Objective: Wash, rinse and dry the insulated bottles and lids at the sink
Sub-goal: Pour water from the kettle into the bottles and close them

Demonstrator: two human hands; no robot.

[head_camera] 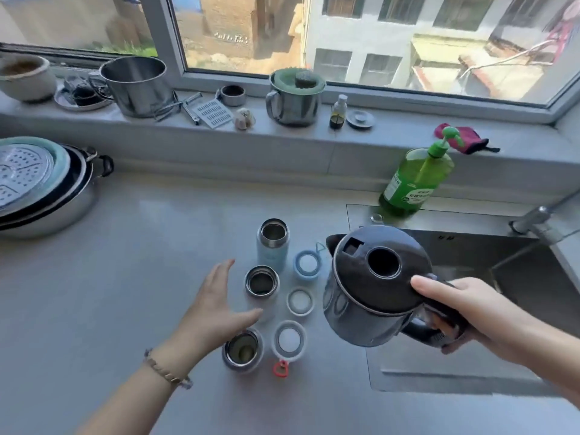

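Three open bottles (262, 283) and their lids (300, 302) are standing mid-worktop beside the sink (470, 309) while the right hand (464, 312) is gripping a kettle (373, 287), the left hand (216, 306) is hovering open, and pouring likely comes next

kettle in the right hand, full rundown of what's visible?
The kettle is a dark grey-blue electric jug with a glossy, reflective body, a dark lid closed on top with a round hole and a squarish opening, and a short spout pointing toward the window. It is held off the counter, tilted, beside the open bottles and over the sink's left edge. Only the right hand touches it, wrapped round the handle with the thumb on the lid's rim.
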